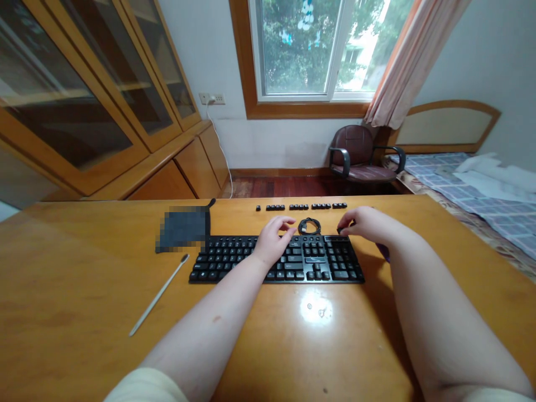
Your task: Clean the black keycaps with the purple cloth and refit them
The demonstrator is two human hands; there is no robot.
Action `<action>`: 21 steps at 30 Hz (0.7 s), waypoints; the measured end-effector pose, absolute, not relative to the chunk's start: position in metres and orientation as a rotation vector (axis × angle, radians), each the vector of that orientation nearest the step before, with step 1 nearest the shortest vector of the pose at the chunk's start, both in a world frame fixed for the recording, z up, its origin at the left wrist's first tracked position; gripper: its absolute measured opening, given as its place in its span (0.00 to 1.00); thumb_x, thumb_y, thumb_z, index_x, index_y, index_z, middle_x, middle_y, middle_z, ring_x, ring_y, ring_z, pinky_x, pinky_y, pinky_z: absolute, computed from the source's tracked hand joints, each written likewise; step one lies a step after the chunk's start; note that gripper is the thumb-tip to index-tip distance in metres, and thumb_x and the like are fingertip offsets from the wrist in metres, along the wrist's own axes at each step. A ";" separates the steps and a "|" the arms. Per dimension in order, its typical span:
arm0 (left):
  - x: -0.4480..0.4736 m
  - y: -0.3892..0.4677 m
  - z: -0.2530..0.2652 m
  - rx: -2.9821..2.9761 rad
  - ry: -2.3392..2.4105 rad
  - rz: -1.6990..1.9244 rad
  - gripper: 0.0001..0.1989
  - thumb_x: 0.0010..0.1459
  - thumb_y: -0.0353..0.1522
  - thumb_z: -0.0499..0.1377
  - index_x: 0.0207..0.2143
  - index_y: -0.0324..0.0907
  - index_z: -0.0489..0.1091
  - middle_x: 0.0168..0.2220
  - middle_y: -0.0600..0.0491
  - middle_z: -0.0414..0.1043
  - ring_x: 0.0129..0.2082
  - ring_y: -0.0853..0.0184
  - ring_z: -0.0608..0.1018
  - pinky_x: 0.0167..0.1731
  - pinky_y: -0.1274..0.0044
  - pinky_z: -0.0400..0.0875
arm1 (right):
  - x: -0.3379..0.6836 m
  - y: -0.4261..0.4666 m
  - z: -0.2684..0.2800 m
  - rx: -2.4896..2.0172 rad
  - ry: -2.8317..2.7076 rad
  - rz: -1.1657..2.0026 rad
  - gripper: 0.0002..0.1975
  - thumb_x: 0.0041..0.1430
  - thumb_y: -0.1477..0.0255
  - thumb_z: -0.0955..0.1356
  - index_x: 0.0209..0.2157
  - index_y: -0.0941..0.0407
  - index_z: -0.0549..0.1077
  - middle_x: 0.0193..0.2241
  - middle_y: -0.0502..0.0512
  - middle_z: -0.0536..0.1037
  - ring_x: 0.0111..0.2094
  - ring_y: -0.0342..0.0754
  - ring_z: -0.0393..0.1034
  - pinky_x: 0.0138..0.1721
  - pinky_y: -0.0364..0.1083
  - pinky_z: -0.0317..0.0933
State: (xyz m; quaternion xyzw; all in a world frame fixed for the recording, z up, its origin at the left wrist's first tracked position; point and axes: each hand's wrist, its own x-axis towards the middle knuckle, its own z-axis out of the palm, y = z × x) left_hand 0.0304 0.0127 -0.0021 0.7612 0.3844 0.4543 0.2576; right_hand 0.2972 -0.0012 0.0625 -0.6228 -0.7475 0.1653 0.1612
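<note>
A black computer keyboard (pixel 295 267) lies flat on the wooden table, its keys towards me. My left hand (pixel 274 237) hovers over its upper middle, thumb and fingers apart with nothing between them. Beyond the keyboard's upper right corner, my right hand (pixel 360 224) is closed in a pinch. Something small and dark (pixel 344 230) shows at its fingertips, too hidden to name. Loose black keycaps (pixel 298 207) stand in a row of small groups near the far table edge. Between that row and the keyboard rests a coiled black cable (pixel 310 226) with its USB plug.
A dark pouch (pixel 184 229), partly blurred, lies left of the keyboard. Nearer me is a thin pale stick with a dark brush tip (pixel 161 293). A purple thing (pixel 383 252) is partly hidden under my right wrist. A chair (pixel 355 153) stands past the table (pixel 84 290).
</note>
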 end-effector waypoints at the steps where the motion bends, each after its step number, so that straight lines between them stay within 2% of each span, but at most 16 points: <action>1: 0.030 0.013 -0.002 2.062 1.048 1.232 0.08 0.56 0.32 0.56 0.39 0.41 0.68 0.36 0.52 0.71 0.34 0.69 0.74 0.39 0.75 0.69 | 0.294 0.001 0.056 -1.815 -2.209 0.548 0.03 0.36 0.72 0.74 0.20 0.51 0.77 0.19 0.51 0.77 0.19 0.47 0.69 0.21 0.44 0.58; 5: 0.030 0.013 -0.003 2.065 1.051 1.233 0.07 0.56 0.32 0.56 0.38 0.41 0.68 0.36 0.52 0.71 0.33 0.71 0.74 0.39 0.75 0.69 | 0.279 0.003 0.050 -2.043 -2.272 0.770 0.06 0.38 0.74 0.72 0.24 0.53 0.78 0.23 0.51 0.79 0.26 0.48 0.72 0.28 0.44 0.62; 9: 0.030 0.013 -0.003 2.074 1.051 1.229 0.07 0.56 0.32 0.56 0.38 0.41 0.68 0.35 0.53 0.71 0.33 0.71 0.74 0.39 0.75 0.69 | 0.272 -0.001 0.057 -2.171 -2.271 0.810 0.07 0.40 0.72 0.71 0.27 0.54 0.78 0.26 0.52 0.79 0.30 0.50 0.73 0.32 0.44 0.63; 21: 0.031 0.012 -0.001 2.072 1.046 1.219 0.07 0.56 0.31 0.55 0.38 0.41 0.68 0.35 0.53 0.71 0.33 0.71 0.74 0.38 0.76 0.69 | 0.264 0.001 0.052 -2.288 -2.319 0.619 0.06 0.38 0.72 0.71 0.25 0.53 0.78 0.24 0.53 0.78 0.27 0.49 0.71 0.27 0.43 0.59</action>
